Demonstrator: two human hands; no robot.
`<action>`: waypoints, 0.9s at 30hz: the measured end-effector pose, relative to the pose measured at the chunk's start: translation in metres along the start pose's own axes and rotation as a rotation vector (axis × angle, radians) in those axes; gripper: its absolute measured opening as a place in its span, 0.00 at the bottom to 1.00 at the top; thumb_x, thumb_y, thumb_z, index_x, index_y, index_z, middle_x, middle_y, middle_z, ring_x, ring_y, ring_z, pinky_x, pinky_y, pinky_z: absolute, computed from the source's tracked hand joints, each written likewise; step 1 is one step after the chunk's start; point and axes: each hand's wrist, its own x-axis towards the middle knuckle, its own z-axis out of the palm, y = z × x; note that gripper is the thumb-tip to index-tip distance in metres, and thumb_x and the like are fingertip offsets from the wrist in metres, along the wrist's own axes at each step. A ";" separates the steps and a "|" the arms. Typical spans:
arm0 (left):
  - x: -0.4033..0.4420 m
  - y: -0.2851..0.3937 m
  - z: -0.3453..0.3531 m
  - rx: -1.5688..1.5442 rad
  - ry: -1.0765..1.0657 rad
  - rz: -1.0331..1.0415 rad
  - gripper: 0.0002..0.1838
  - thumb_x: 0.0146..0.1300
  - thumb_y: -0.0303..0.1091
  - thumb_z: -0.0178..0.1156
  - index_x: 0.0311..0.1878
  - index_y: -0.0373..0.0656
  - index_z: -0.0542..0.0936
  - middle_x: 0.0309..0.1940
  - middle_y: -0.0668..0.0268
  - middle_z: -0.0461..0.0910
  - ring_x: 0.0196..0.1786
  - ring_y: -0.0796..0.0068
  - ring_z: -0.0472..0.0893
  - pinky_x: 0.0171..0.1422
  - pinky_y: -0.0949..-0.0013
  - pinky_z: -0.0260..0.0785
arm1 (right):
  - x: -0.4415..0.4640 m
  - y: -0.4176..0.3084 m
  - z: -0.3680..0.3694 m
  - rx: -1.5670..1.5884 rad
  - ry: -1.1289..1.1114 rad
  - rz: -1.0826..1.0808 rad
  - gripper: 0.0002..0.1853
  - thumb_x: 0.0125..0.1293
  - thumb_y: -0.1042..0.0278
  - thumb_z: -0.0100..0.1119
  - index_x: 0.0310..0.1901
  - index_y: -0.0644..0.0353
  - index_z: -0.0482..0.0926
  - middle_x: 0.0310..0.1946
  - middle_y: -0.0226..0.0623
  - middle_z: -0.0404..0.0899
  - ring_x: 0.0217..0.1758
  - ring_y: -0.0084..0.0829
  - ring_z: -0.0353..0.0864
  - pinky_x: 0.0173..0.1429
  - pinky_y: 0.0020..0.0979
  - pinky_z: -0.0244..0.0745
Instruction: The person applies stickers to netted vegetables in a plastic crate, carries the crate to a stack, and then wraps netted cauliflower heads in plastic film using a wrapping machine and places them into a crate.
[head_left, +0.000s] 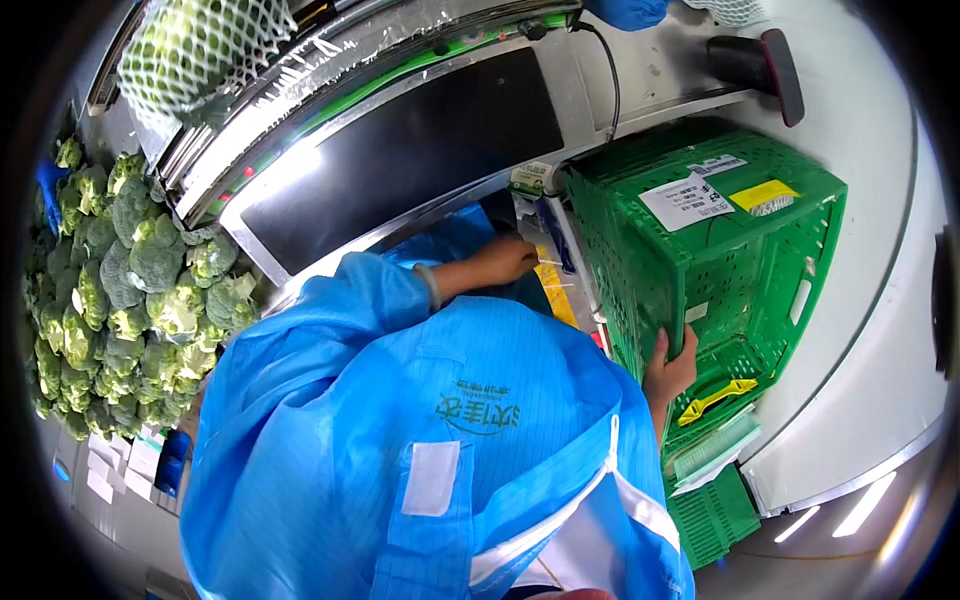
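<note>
My left hand [505, 262] reaches across in front of my blue smock [400, 400], below the dark screen [420, 150]. Its fingers are curled closed beside a yellow strip [555, 285], and what they hold, if anything, is too small to name. On the right, my right hand [670, 370] grips the near edge of a green plastic crate [650, 250], which lies tilted with its opening to the right. White labels and a yellow label [764, 197] are stuck on its upper side. A yellow handle [717, 400] shows at its lower edge.
Many broccoli heads [155, 260] are piled at the left. Netted produce [205, 55] stands above the machine with the screen. A black and red device [765, 72] sits at the upper right, near a curved white surface [870, 330]. White boxes [143, 460] lie lower left.
</note>
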 end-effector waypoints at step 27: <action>0.214 -0.038 0.209 -1.910 0.579 -0.225 0.45 0.69 0.70 0.41 0.72 0.38 0.63 0.71 0.57 0.64 0.69 0.57 0.66 0.74 0.56 0.56 | -0.003 0.044 -0.021 -0.055 -0.185 -0.198 0.15 0.66 0.63 0.62 0.48 0.62 0.73 0.30 0.51 0.82 0.32 0.54 0.84 0.34 0.41 0.76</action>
